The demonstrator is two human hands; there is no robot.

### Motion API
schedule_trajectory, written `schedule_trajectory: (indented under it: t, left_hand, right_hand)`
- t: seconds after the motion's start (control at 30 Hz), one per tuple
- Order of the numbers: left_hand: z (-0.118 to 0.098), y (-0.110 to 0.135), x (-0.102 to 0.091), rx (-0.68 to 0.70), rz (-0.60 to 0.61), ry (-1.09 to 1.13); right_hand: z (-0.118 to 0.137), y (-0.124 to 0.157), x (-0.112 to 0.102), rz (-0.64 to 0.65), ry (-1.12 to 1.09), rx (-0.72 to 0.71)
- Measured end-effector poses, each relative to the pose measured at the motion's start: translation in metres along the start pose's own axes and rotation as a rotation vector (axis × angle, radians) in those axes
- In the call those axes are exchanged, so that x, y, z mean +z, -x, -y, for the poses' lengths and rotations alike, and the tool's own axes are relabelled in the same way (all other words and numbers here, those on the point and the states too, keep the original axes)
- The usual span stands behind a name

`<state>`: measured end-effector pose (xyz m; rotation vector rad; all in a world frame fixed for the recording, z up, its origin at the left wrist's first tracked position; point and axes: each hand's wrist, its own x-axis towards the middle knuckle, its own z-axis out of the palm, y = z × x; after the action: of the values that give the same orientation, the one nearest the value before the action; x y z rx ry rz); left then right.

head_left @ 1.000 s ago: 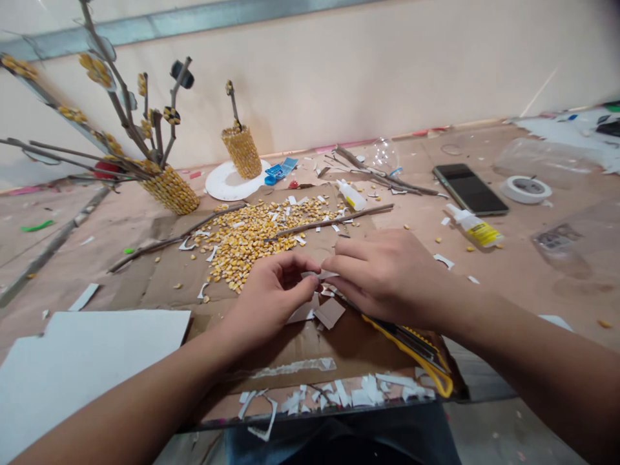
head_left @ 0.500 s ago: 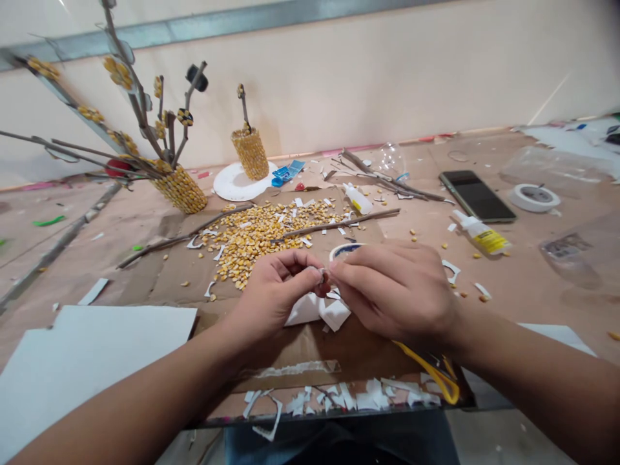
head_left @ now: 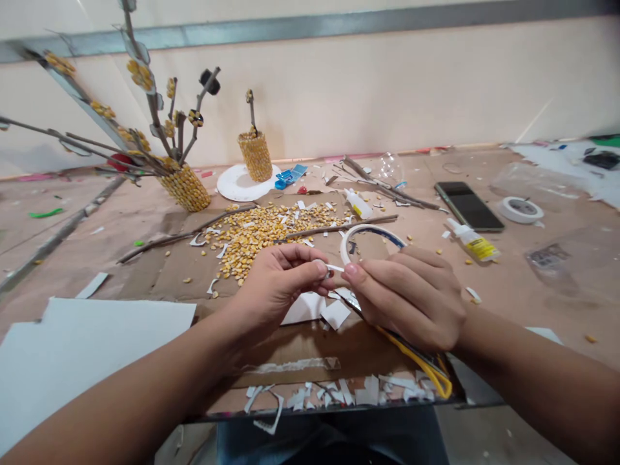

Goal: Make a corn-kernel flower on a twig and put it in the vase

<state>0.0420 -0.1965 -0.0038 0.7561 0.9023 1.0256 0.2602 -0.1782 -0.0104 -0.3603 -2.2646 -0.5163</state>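
Above the cardboard, my left hand (head_left: 278, 284) is closed, thumb and fingers pinching a small dark piece mostly hidden by the fingertips. A narrow strip of white tape (head_left: 335, 268) runs from that pinch to my right hand (head_left: 411, 300), which is closed on its other end. Behind the right fingers stands out a roll of white tape (head_left: 345, 244), its lower part hidden, so whether the hand bears it I cannot tell. Below lie scissors with a yellow handle (head_left: 436, 381), partly under the right hand, and white paper pieces (head_left: 336, 314).
Corn kernels (head_left: 247, 239) are heaped beyond my hands, crossed by a stick (head_left: 339, 228). A kernel-covered pot with branches (head_left: 186, 187) and a smaller pot (head_left: 255, 157) stand behind. Glue bottles (head_left: 477, 242), a phone (head_left: 469, 205) and another tape roll (head_left: 520, 210) lie rightward.
My right hand has drawn slightly away from the left, and the white strip now shows between them. More of the tape roll is visible, shifted up and right.
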Motion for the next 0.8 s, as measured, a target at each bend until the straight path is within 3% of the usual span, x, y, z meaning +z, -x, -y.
schedule_trajectory:
  t: [0.13,0.23,0.3,0.43,0.6,0.7,0.8]
  left_hand:
    - [-0.009,-0.012,-0.016,0.034,-0.072,-0.063]
    - [-0.021,-0.026,-0.032,0.191,-0.275,-0.027]
    - [-0.025,-0.032,-0.038,0.253,-0.267,-0.020]
    - [-0.011,-0.033,-0.034,0.239,-0.158,-0.072]
    - [0.004,-0.030,-0.033,0.101,-0.292,-0.016]
    - [0.001,-0.031,-0.034,0.079,-0.366,0.007]
    - [-0.001,-0.031,-0.033,0.087,-0.353,0.007]
  right_hand:
    - [0.000,0.003,-0.001,-0.084,0.029,-0.022]
    - [-0.001,0.002,0.002,-0.263,0.087,0.152]
    - [-0.006,0.003,0.013,-0.342,0.033,0.327]
    - [-0.024,0.012,0.044,0.000,-0.132,0.456]
    - [-0.033,0.020,0.058,0.424,-0.277,0.743]
    - [-0.031,0.017,0.055,0.593,-0.236,0.856]
    - [-0.029,0.013,0.052,0.655,-0.171,0.867]
